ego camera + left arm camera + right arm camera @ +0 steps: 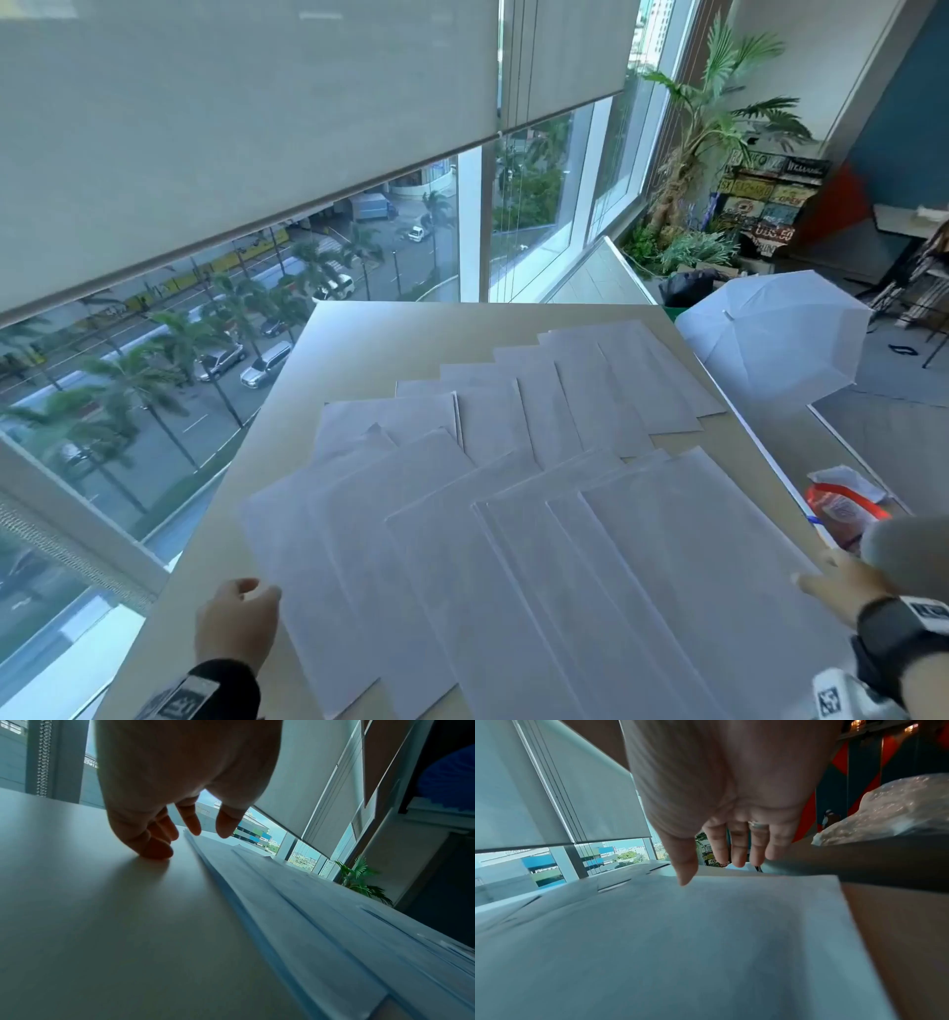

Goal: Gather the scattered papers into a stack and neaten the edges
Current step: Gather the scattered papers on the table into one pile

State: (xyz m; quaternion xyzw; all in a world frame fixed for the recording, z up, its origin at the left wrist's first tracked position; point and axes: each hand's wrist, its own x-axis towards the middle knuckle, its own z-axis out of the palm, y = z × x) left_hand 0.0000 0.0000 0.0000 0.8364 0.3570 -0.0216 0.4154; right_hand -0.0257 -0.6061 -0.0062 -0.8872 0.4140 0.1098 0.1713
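Observation:
Several white papers (513, 539) lie fanned out and overlapping across the pale table (359, 349), in a near row and a far row. My left hand (236, 622) sits at the left edge of the leftmost sheet. In the left wrist view its fingertips (159, 847) touch the bare table just beside the papers' edge (257, 902) and hold nothing. My right hand (842, 591) is at the right edge of the rightmost sheet. In the right wrist view its fingers (739, 854) hang straight over that sheet (706, 943), with the thumb tip at the paper's far edge.
A white open umbrella (780, 349) stands on the floor beyond the table's right edge. A crumpled plastic bag with red parts (842, 506) lies at the table's right side near my right hand. Large windows with blinds run along the left and far sides.

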